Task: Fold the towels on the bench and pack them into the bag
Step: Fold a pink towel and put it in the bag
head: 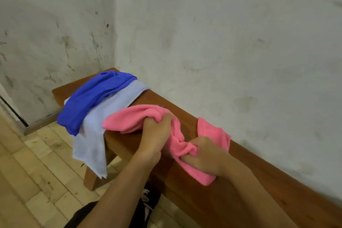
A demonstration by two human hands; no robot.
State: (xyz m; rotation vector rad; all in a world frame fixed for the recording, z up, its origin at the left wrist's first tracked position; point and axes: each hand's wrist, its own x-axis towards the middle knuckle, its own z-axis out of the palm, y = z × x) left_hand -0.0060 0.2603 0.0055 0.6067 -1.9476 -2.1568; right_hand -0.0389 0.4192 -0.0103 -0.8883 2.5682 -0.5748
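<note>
A crumpled pink towel [133, 118] lies across the middle of the brown wooden bench [153, 102]. My left hand [157, 129] grips a bunch of it near the bench's front edge. My right hand [205, 155] grips another bunch lower right, with a pink flap sticking up behind it. Further along the bench a dark blue towel [96, 96] lies heaped on a pale lilac towel [90, 144], which hangs over the front edge. No bag is in view.
The bench stands against a stained white wall [222, 42] in a corner. Light wooden floor tiles [37, 172] spread to the left. A black shoe with white laces [148, 198] shows below the bench edge.
</note>
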